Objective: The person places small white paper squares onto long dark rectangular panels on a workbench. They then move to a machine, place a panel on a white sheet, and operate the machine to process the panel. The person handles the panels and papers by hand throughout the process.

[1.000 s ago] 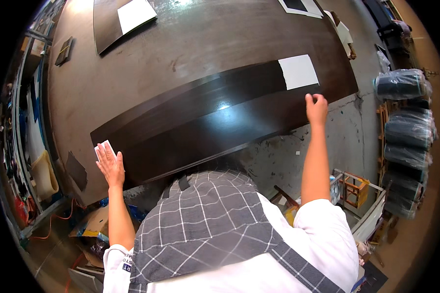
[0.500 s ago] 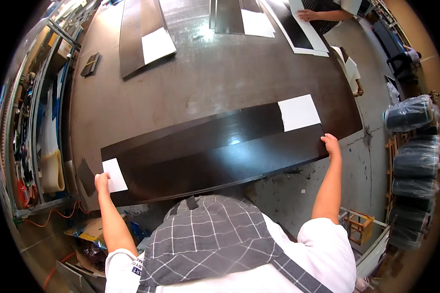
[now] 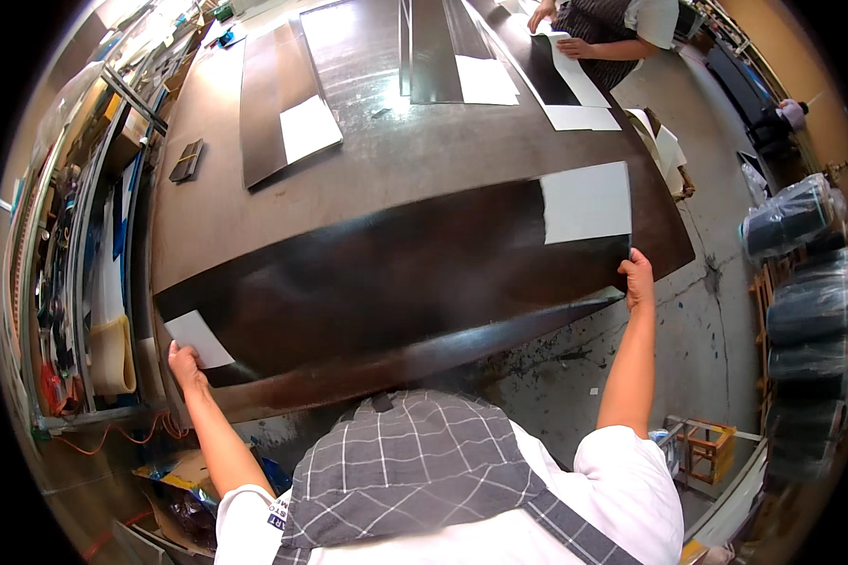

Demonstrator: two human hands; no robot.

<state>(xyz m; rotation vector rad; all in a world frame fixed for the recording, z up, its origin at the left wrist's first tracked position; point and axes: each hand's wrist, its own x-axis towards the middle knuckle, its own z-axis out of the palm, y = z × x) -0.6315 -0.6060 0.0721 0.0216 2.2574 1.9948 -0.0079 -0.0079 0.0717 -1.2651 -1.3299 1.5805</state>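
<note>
A long, glossy black sheet (image 3: 396, 273) stretches across the table's near side, its surface bowed. My left hand (image 3: 186, 365) is closed on its left end, beside a small white patch (image 3: 200, 339). At the other end my right hand (image 3: 637, 278) pinches the corner, just below a larger white rectangle (image 3: 587, 202). The near edge of the sheet curls along the right, where it hangs past the table's front. What lies under the sheet is hidden.
Dark panels with white patches, such as the far-left panel (image 3: 278, 85), lie across the brown table (image 3: 424, 155). A small banded bundle (image 3: 187, 161) sits at left. A co-worker's hand (image 3: 576, 47) holds a white sheet. Plastic-wrapped rolls (image 3: 806, 330) line the right; shelving (image 3: 71, 282) stands left.
The sheet appears larger and raised, its left end shifted left and its near edge bent. Both hands keep their grip. The co-worker's white sheet now curls up, and a second hand shows.
</note>
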